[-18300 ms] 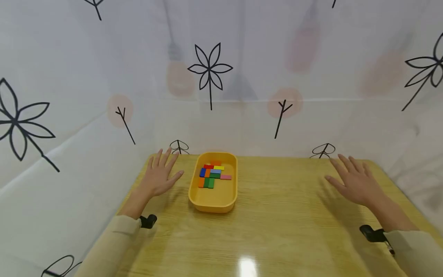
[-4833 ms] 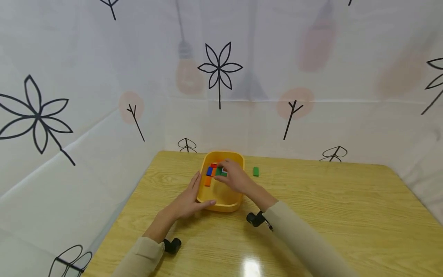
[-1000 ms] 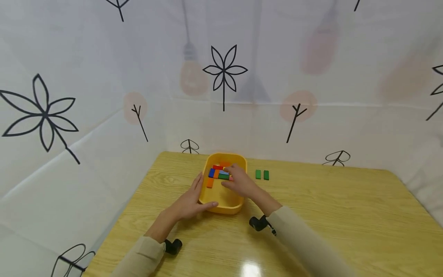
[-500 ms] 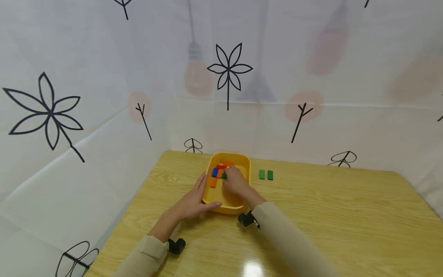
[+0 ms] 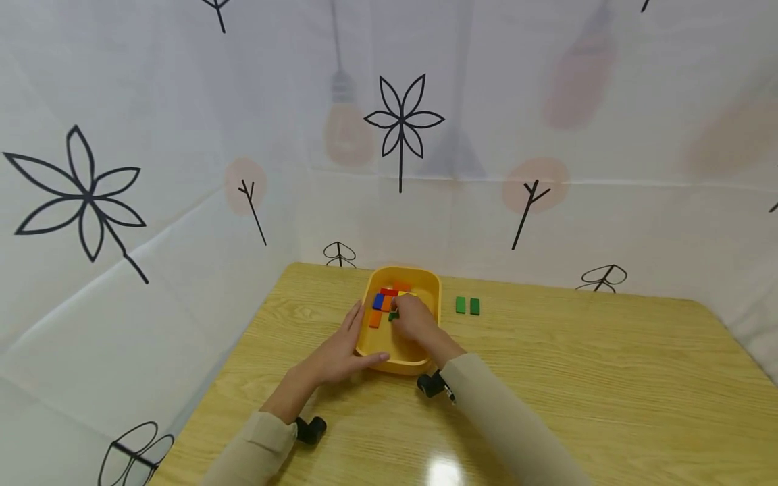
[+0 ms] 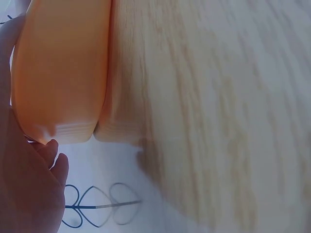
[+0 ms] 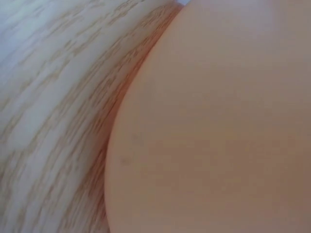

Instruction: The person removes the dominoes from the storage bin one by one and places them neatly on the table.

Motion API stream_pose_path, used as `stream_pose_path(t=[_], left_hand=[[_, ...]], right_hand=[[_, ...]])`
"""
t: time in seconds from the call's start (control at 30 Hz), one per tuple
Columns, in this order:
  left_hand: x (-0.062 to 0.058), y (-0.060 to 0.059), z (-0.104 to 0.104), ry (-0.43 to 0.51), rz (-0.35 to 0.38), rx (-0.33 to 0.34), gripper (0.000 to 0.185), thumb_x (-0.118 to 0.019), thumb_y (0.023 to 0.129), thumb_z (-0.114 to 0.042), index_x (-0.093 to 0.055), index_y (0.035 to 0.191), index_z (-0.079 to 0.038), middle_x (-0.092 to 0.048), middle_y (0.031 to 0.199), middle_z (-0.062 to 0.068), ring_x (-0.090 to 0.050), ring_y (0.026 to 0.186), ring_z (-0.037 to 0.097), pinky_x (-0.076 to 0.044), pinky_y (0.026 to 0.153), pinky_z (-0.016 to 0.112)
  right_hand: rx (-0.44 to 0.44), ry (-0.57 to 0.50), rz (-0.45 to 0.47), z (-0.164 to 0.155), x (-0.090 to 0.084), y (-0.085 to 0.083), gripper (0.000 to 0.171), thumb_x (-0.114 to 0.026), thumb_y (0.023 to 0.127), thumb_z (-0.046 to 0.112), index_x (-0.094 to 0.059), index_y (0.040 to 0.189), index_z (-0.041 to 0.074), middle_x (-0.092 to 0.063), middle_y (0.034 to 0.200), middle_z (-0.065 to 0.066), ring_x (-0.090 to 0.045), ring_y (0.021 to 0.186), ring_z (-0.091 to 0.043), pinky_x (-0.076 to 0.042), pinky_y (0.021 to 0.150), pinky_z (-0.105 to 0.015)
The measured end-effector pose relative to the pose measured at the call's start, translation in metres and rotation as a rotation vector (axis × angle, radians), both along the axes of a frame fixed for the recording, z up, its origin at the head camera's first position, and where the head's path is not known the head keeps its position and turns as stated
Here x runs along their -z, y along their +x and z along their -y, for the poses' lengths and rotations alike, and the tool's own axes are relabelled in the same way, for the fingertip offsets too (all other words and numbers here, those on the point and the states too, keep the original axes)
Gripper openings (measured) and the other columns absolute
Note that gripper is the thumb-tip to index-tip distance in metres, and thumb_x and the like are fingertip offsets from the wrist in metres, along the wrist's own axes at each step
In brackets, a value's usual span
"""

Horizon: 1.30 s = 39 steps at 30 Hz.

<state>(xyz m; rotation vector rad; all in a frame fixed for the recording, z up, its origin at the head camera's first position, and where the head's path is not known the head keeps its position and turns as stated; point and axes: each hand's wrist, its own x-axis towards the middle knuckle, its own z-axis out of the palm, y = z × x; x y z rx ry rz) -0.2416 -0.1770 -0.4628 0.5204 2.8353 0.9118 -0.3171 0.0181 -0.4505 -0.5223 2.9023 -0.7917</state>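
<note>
The yellow tray [image 5: 398,349] holds small flat rectangular tiles. Against its left wall my left hand [image 5: 334,356] rests with straight fingers, the thumb lying over the near rim. The left wrist view shows this hand's fingertips [image 6: 59,167] near the tray's outer wall [image 6: 63,73]. Inside the tray, my right hand [image 5: 416,322] has bent fingers and pinches a dark green tile [image 5: 393,316], partly hidden by them. Close by lie a blue tile [image 5: 379,301], an orange tile [image 5: 386,304], a red tile [image 5: 389,291] and another orange tile [image 5: 375,319].
Right of the tray, a light green tile [image 5: 460,305] and a second dark green tile [image 5: 475,306] lie side by side on the wooden table [image 5: 577,378]. A patterned white curtain [image 5: 474,223] stands behind the table's far edge. The tray wall [image 7: 209,121] fills most of the right wrist view.
Green tiles from the tray now lie on the table to its right. Since half a second ago, the dark green tile under my right fingers has shifted nearer and turned. My left hand stays put.
</note>
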Motion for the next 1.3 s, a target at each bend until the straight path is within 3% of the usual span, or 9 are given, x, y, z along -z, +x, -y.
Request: stream_pose_path(t=[0.2, 0.27, 0.33, 0.53, 0.63, 0.93, 1.0, 1.13, 1.3], left_hand=[[-0.001, 0.0, 0.0, 0.007, 0.001, 0.011, 0.118, -0.059, 0.087, -0.077, 0.004, 0.166, -0.015, 0.007, 0.173, -0.001, -0.025, 0.153, 0.033, -0.03, 0.12, 0.05], [-0.001, 0.0, 0.001, 0.007, -0.004, 0.015, 0.118, -0.059, 0.088, -0.077, 0.003, 0.166, -0.014, 0.007, 0.173, -0.001, -0.024, 0.153, 0.033, -0.03, 0.121, 0.05], [0.0, 0.0, 0.001, 0.005, -0.005, 0.017, 0.118, -0.058, 0.088, -0.077, 0.004, 0.166, -0.014, 0.008, 0.172, -0.002, -0.025, 0.153, 0.033, -0.03, 0.12, 0.049], [0.001, 0.0, -0.001, -0.011, 0.0, 0.007, 0.118, -0.057, 0.086, -0.08, 0.004, 0.166, -0.017, 0.007, 0.172, -0.002, -0.03, 0.151, 0.033, -0.033, 0.119, 0.051], [0.001, -0.001, -0.002, -0.021, 0.005, 0.005, 0.119, -0.056, 0.086, -0.081, 0.005, 0.166, -0.018, 0.007, 0.172, -0.004, -0.031, 0.151, 0.033, -0.034, 0.118, 0.051], [-0.002, -0.001, -0.003, -0.019, 0.001, 0.003, 0.119, -0.057, 0.086, -0.08, 0.004, 0.166, -0.017, 0.007, 0.172, -0.004, -0.032, 0.15, 0.034, -0.034, 0.118, 0.051], [-0.003, 0.0, -0.003, -0.013, -0.002, 0.005, 0.119, -0.058, 0.086, -0.079, 0.003, 0.166, -0.016, 0.007, 0.172, -0.003, -0.032, 0.15, 0.034, -0.033, 0.118, 0.051], [-0.002, 0.0, -0.003, -0.003, 0.0, 0.009, 0.119, -0.059, 0.086, -0.079, 0.004, 0.166, -0.016, 0.007, 0.173, -0.002, -0.031, 0.151, 0.034, -0.033, 0.119, 0.051], [-0.002, 0.001, -0.004, -0.007, 0.006, 0.003, 0.119, -0.058, 0.086, -0.08, 0.005, 0.166, -0.018, 0.008, 0.172, -0.003, -0.035, 0.148, 0.034, -0.036, 0.117, 0.051]], right_hand=[[-0.201, -0.059, -0.015, -0.001, 0.001, 0.001, 0.025, -0.07, 0.093, -0.002, -0.071, 0.118, -0.001, -0.069, 0.117, -0.013, -0.062, 0.115, -0.032, -0.047, 0.108, -0.047], [-0.225, -0.078, -0.01, -0.001, 0.0, 0.002, 0.026, -0.07, 0.093, -0.002, -0.071, 0.119, -0.001, -0.068, 0.118, -0.013, -0.06, 0.117, -0.032, -0.045, 0.109, -0.047], [-0.2, -0.071, -0.033, -0.001, 0.001, 0.003, 0.026, -0.071, 0.093, 0.001, -0.071, 0.119, -0.001, -0.067, 0.117, -0.013, -0.06, 0.115, -0.032, -0.046, 0.107, -0.047], [0.07, 0.089, -0.118, -0.001, 0.005, 0.003, 0.034, -0.082, 0.088, 0.029, -0.073, 0.105, 0.002, -0.064, 0.107, -0.012, -0.06, 0.099, -0.029, -0.053, 0.094, -0.044], [0.137, 0.144, -0.118, 0.0, 0.005, 0.001, 0.04, -0.085, 0.084, 0.037, -0.073, 0.098, 0.001, -0.064, 0.102, -0.012, -0.059, 0.094, -0.028, -0.054, 0.091, -0.043], [0.088, 0.139, -0.086, 0.0, 0.0, -0.002, 0.035, -0.084, 0.087, 0.033, -0.071, 0.093, 0.001, -0.064, 0.089, -0.01, -0.057, 0.085, -0.027, -0.053, 0.084, -0.041], [0.069, 0.15, -0.088, -0.001, 0.001, -0.002, 0.033, -0.082, 0.089, 0.032, -0.071, 0.095, 0.001, -0.064, 0.09, -0.011, -0.058, 0.084, -0.028, -0.053, 0.082, -0.042], [0.056, 0.168, -0.092, 0.0, -0.001, 0.001, 0.036, -0.078, 0.093, 0.032, -0.07, 0.109, 0.0, -0.066, 0.103, -0.015, -0.061, 0.092, -0.031, -0.053, 0.09, -0.045], [0.035, 0.085, -0.083, -0.003, -0.01, 0.005, 0.035, -0.074, 0.096, 0.032, -0.067, 0.113, 0.001, -0.067, 0.103, -0.011, -0.061, 0.089, -0.025, -0.055, 0.087, -0.04]])
